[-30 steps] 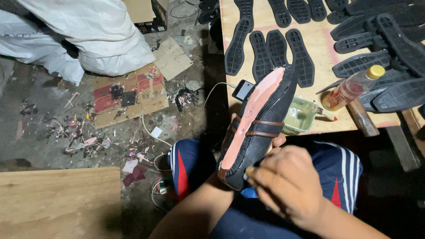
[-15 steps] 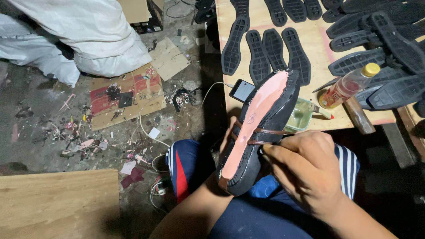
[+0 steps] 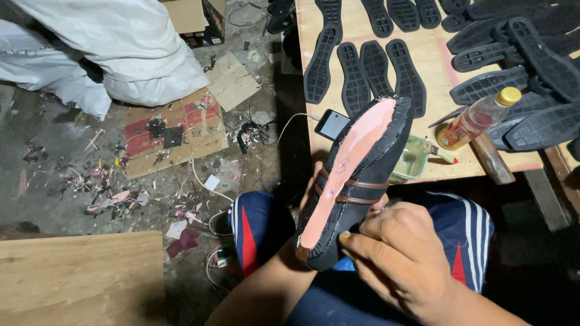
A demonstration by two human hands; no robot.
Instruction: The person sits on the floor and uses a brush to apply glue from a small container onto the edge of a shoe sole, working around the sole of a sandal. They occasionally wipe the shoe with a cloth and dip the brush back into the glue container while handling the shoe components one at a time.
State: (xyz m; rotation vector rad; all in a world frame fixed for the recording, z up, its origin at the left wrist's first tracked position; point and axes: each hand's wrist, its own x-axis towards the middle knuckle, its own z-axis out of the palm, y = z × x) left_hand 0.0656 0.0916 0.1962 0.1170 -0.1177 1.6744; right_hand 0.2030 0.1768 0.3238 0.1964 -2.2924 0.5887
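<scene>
A black shoe upper (image 3: pixel 374 163) on a last, its pink insole face up and brown bands wrapped around its middle, is held sole-up over my lap. My left hand (image 3: pixel 317 181) grips it from underneath; only fingertips show at its left edge. My right hand (image 3: pixel 402 256) pinches the black edge near the heel end at the lower right. The toe points up toward the wooden board (image 3: pixel 362 24).
Several black rubber soles (image 3: pixel 374 69) lie on the board, with a phone (image 3: pixel 331 124) on a cable, a small green tray (image 3: pixel 414 158), an amber bottle with a yellow cap (image 3: pixel 477 118) and a wooden handle (image 3: pixel 492 158). Scraps and cardboard (image 3: pixel 175 133) litter the floor; white sacks (image 3: pixel 115 48) at top left.
The shoe has stayed over my lap. My right hand has shifted a little along the heel edge of the upper, staying in contact with it.
</scene>
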